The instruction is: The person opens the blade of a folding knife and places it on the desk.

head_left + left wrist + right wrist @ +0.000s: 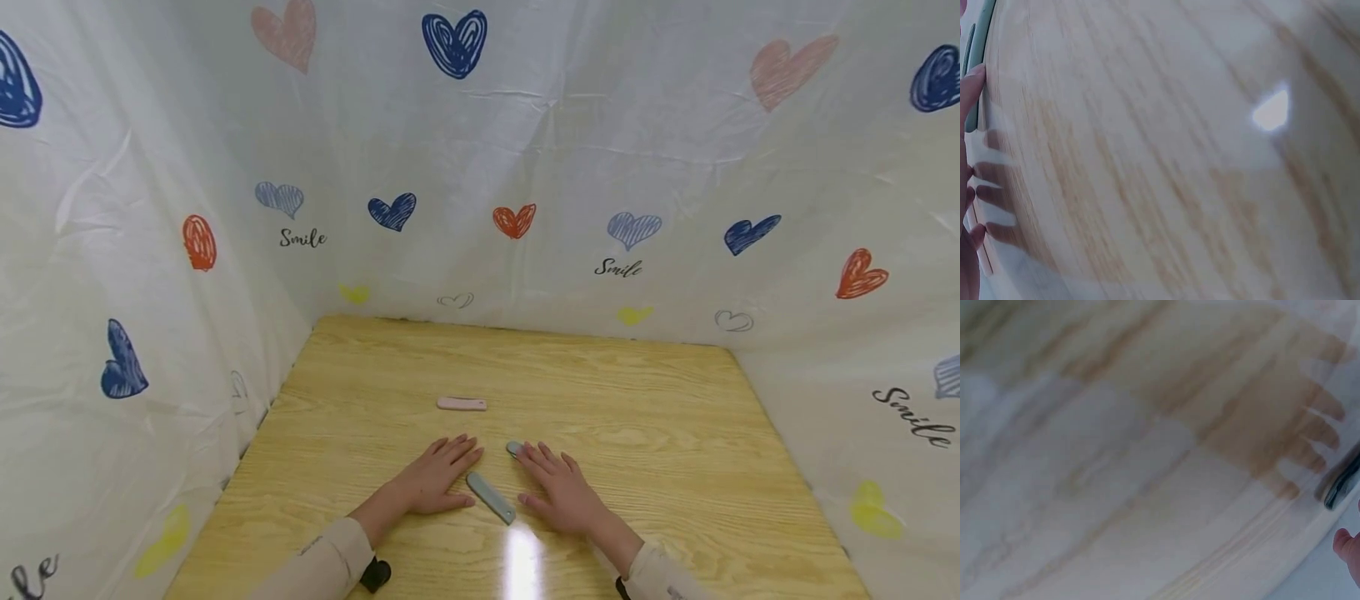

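Observation:
My left hand (pixel 437 479) lies palm down with its fingers spread, just left of a slim grey-green bar (pixel 491 498) with a rounded far end and a small hole near the other. To the right of that bar, my right hand (pixel 558 492) is also palm down, fingers extended. Its fingertips partly cover a second grey-green piece (pixel 513 448), whose rounded end shows; the right wrist view has a dark green piece (pixel 1342 484) at its right edge. Beyond the left fingertips lies a similar pale pink bar (pixel 462 404). The exact kind of these bars cannot be told.
The wood-grain table (pixel 630 392) is enclosed at the back and sides by a white curtain (pixel 555 167) printed with hearts. A bright reflection falls on the tabletop between the forearms. A black object (pixel 375 575) shows beside the left sleeve.

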### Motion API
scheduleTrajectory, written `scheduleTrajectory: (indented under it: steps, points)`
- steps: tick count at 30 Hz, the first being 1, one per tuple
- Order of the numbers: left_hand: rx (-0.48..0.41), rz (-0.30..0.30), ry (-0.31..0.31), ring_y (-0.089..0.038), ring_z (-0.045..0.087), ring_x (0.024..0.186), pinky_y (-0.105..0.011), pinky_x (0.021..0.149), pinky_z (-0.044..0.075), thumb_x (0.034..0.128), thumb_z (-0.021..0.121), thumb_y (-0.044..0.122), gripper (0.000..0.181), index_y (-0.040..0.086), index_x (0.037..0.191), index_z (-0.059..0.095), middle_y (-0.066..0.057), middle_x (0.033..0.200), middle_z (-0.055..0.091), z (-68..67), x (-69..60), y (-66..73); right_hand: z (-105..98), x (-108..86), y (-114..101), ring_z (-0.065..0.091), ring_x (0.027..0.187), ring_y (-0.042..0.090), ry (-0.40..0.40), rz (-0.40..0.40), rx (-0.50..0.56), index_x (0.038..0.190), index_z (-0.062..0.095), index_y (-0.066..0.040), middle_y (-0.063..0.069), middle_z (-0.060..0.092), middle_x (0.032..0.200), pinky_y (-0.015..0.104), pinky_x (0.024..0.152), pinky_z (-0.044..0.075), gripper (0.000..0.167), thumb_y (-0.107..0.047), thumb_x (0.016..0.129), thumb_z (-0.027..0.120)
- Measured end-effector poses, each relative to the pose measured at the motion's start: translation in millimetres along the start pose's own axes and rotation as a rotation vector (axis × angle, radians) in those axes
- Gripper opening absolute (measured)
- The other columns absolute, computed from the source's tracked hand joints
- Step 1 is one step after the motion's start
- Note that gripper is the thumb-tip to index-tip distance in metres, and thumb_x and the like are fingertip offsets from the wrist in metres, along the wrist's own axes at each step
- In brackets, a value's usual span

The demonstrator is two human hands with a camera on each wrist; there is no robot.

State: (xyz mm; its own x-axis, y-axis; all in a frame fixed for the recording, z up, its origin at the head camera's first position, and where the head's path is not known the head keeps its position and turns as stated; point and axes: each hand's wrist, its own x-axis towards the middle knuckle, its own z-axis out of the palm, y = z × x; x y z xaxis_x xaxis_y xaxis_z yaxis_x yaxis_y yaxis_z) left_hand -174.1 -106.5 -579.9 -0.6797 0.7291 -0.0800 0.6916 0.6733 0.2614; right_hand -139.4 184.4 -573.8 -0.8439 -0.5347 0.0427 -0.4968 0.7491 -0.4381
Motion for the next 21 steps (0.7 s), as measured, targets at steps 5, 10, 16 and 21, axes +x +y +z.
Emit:
scheduleTrajectory:
  steps: [5,10,16,21]
  points:
    - [-0.006,0.019,0.014,-0.028,0.020,0.149,-0.053,0.119,0.023,0.0952,0.046,0.059,0.074,0.019,0.154,0.026,-0.008,0.161,0.024,1.7,-0.6,-0.3,10,-2.5,-4,0.027,0.146,0.035,-0.038,-0.030,-0.029,0.150,0.036,-0.016,0.008,0.034,0.157,0.068,0.111,0.023,0.066,-0.050,0.096,0.051]
    - [-0.029,0.029,-0.001,-0.028,0.019,0.150,-0.054,0.119,0.022,0.0964,0.045,0.057,0.067,0.024,0.152,0.032,-0.009,0.161,0.022,0.7,-1.6,0.4,14,-2.8,-9,0.028,0.145,0.037,-0.028,-0.063,-0.043,0.149,0.039,-0.014,0.011,0.035,0.156,0.068,0.110,0.024,0.068,-0.053,0.095,0.052]
    - [-0.015,0.053,0.015,-0.030,0.022,0.149,-0.055,0.117,0.024,0.0967,0.046,0.055,0.061,0.026,0.150,0.038,-0.010,0.160,0.026,1.4,-2.7,0.3,16,-1.0,-12,0.025,0.146,0.040,-0.062,-0.086,-0.077,0.149,0.038,-0.014,0.012,0.028,0.159,0.069,0.110,0.023,0.073,-0.057,0.092,0.054]
    - [-0.011,0.068,0.045,-0.030,0.028,0.146,-0.055,0.115,0.028,0.0970,0.048,0.052,0.055,0.027,0.146,0.044,-0.009,0.157,0.033,2.9,-3.4,-0.7,17,-0.5,-12,0.024,0.146,0.039,-0.077,-0.101,-0.086,0.146,0.044,-0.018,0.012,0.027,0.159,0.068,0.111,0.023,0.067,-0.057,0.093,0.053]
